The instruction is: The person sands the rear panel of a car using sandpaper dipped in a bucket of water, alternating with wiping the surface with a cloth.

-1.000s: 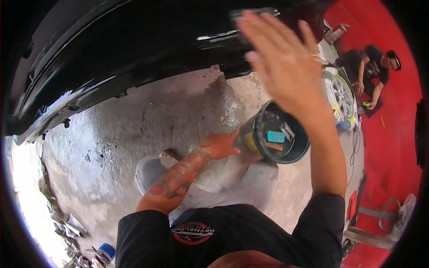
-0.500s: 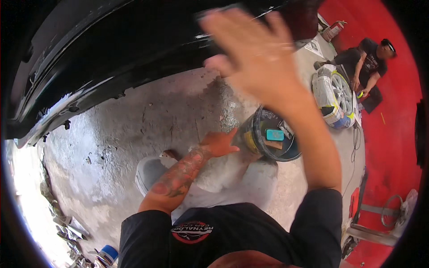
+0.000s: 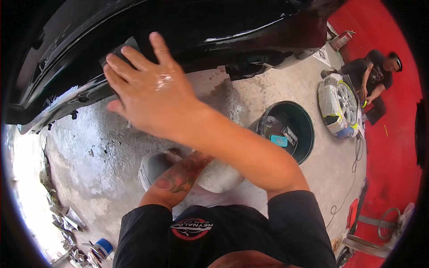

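My right hand (image 3: 149,91) is stretched out at the glossy black car body panel (image 3: 178,27), fingers spread and lying flat. A thin dark grey sheet, probably sandpaper (image 3: 131,43), shows beneath its fingertips against the panel. Wet patches glisten on the back of this hand. My tattooed left forearm (image 3: 176,178) reaches forward over my knees, while the left hand itself is hidden behind my right arm.
Right of my knees stands a dark bucket (image 3: 309,118) holding a turquoise block (image 3: 278,140). Farther right, a person (image 3: 377,80) sits by a paper-masked wheel (image 3: 344,105). A cable (image 3: 356,165) trails on the wet-patched concrete floor (image 3: 98,165).
My right hand has swept left along the panel, from above the bucket to the panel's left part. My left hand has gone out of sight behind the right arm.
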Available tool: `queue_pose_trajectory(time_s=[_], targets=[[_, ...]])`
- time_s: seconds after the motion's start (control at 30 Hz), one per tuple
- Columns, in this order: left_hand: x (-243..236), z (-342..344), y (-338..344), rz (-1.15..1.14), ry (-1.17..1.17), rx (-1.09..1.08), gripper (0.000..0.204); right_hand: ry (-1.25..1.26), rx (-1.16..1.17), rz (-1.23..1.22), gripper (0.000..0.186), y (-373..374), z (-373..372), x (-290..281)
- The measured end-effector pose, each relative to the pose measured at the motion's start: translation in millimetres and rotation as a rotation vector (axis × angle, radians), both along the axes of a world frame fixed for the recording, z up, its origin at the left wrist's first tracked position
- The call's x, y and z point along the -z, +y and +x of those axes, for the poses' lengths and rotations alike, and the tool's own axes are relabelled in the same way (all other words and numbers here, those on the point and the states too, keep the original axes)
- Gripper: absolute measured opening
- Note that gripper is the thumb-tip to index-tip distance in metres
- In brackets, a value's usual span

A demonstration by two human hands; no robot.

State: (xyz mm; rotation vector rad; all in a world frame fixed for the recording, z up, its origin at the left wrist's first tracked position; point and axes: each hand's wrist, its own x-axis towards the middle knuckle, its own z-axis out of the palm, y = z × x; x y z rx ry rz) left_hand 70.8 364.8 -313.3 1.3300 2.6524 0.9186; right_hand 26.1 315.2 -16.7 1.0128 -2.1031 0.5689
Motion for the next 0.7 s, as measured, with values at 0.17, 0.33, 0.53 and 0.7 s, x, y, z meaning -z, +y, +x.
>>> queue_pose_trajectory(time_s=[0.17,0.33,0.53,0.7], targets=[[-37,-1,-10,-0.360,-0.434,0.004,0.089,0.029,0.207,0.253,0.054,120,-5,-13],[-91,8,-19,-0.496,-0.544,-0.003,0.085,0.175,0.660,0.500,0.051,188,-21,-36],[-52,16,-11,-0.225,-0.283,-0.013,0.084,0.085,0.220,0.165,0.066,67,-21,-10],[-1,3,-8,0.021,-0.216,-0.024,0.080,0.011,0.021,0.078,0.060,-26,-18,-4]])
